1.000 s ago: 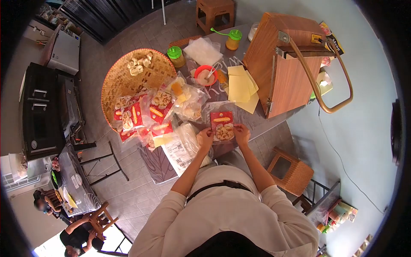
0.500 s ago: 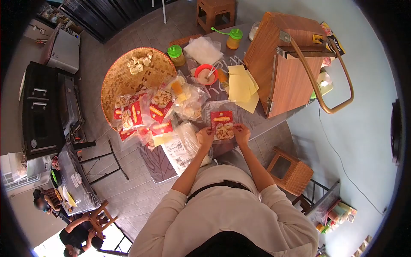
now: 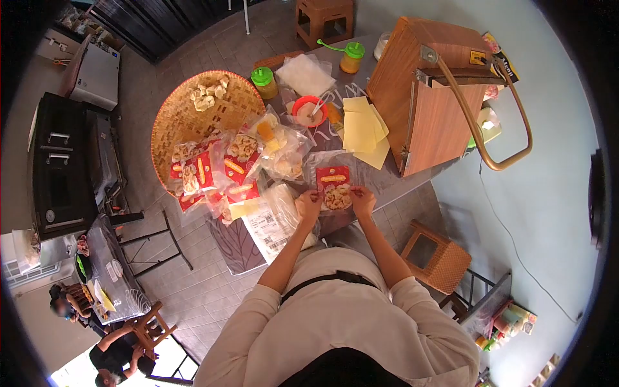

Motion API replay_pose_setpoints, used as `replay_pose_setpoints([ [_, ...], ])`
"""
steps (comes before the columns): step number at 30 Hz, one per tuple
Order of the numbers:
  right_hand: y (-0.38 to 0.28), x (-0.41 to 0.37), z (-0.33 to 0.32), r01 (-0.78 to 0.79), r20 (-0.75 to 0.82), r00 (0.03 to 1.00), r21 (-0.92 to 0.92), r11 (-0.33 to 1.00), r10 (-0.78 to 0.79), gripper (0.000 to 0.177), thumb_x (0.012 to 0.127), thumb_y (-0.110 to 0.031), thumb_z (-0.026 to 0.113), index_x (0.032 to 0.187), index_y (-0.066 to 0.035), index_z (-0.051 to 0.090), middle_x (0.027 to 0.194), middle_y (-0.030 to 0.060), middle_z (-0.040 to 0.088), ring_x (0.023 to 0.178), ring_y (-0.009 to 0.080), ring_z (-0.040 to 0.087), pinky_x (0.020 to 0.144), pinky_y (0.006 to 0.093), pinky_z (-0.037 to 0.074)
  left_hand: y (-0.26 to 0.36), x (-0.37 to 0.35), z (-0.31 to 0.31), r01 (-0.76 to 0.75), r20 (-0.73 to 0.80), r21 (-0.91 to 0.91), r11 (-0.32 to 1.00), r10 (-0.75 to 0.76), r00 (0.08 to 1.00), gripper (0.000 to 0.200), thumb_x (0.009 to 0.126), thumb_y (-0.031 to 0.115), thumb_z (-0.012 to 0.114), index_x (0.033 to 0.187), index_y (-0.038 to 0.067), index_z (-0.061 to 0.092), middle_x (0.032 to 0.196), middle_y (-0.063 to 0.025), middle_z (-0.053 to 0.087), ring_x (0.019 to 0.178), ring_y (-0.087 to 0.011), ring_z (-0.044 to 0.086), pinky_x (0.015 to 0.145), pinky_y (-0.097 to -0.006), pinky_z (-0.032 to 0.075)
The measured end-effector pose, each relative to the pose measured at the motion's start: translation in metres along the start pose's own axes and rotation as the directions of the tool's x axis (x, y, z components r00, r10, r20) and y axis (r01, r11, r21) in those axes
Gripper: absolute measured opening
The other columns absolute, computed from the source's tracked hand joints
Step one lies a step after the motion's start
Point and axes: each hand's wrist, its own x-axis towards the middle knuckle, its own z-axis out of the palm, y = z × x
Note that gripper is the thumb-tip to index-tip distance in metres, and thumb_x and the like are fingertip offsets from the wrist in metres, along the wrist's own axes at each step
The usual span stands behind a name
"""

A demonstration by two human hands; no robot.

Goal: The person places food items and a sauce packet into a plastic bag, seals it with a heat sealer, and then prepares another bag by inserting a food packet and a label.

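A clear plastic snack packet (image 3: 334, 182) with a red label and light brown pieces inside lies near the table's front edge. My left hand (image 3: 309, 205) is closed at the packet's left side, fingers pinched on its edge. On the opposite side, my right hand (image 3: 363, 201) pinches the right edge. Just left of my hands rests a plastic-wrapped bundle (image 3: 282, 197) beside a white printed sheet (image 3: 266, 226). Similar red-label packets (image 3: 201, 169) are heaped on the woven round tray (image 3: 169, 122), partly spilling over its rim.
Beyond the packet are yellow paper sheets (image 3: 362, 132), a red bowl (image 3: 303, 106) with a white-handled utensil, and green-lidded jars (image 3: 352, 58). A wooden box with a curved handle (image 3: 445, 122) stands at the right. A woven stool (image 3: 438, 255) is on the floor. Two people sit far lower left.
Almost nothing differs. Both hands stay at the packet's edges, and the right hand's fingers have shifted very slightly left.
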Motion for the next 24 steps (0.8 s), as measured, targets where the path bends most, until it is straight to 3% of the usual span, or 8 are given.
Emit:
replay_pose_setpoints([
  [8, 0.001, 0.000, 0.002, 0.031, -0.001, 1.000, -0.052, 0.998, -0.031, 0.011, 0.069, -0.006, 0.063, 0.078, 0.001, 0.064, 0.069, 0.0078, 0.064, 0.064, 0.0131, 0.062, 0.060, 0.0240, 0.049, 0.003, 0.001, -0.001, -0.023, 0.011, 0.022, 0.999, 0.023, 1.000, 0.019, 0.063, 0.011, 0.067, 0.080, 0.002, 0.063, 0.066, -0.0113, 0.063, 0.059, -0.0201, 0.062, 0.056, -0.0292, 0.049],
  [13, 0.005, -0.001, 0.004, 0.011, -0.001, 1.000, 0.006, 1.000, -0.011, 0.011, 0.068, -0.005, 0.063, 0.078, 0.001, 0.063, 0.069, 0.0087, 0.064, 0.064, 0.0136, 0.062, 0.060, 0.0241, 0.049, 0.001, 0.001, 0.001, 0.012, 0.043, 0.043, 0.999, -0.014, 0.999, 0.019, 0.064, 0.010, 0.066, 0.081, 0.002, 0.062, 0.067, -0.0113, 0.063, 0.061, -0.0207, 0.063, 0.058, -0.0298, 0.049],
  [16, 0.006, -0.001, 0.005, 0.076, 0.005, 0.997, -0.043, 0.996, -0.076, 0.011, 0.068, -0.004, 0.063, 0.077, 0.001, 0.063, 0.069, 0.0091, 0.063, 0.064, 0.0146, 0.062, 0.060, 0.0250, 0.049, -0.003, 0.002, 0.003, -0.051, -0.017, 0.031, 0.998, 0.052, 0.999, 0.016, 0.063, 0.013, 0.068, 0.077, 0.006, 0.063, 0.061, -0.0073, 0.063, 0.054, -0.0171, 0.061, 0.053, -0.0287, 0.047],
  [24, -0.009, -0.002, 0.004, 0.153, 0.021, 0.988, -0.107, 0.982, -0.151, 0.011, 0.069, -0.004, 0.063, 0.078, 0.001, 0.062, 0.071, 0.0106, 0.063, 0.064, 0.0184, 0.062, 0.060, 0.0276, 0.049, 0.008, 0.001, -0.002, -0.016, 0.042, 0.069, 0.997, 0.013, 0.999, 0.019, 0.065, 0.010, 0.066, 0.082, 0.002, 0.061, 0.068, -0.0121, 0.063, 0.062, -0.0221, 0.063, 0.060, -0.0310, 0.049],
])
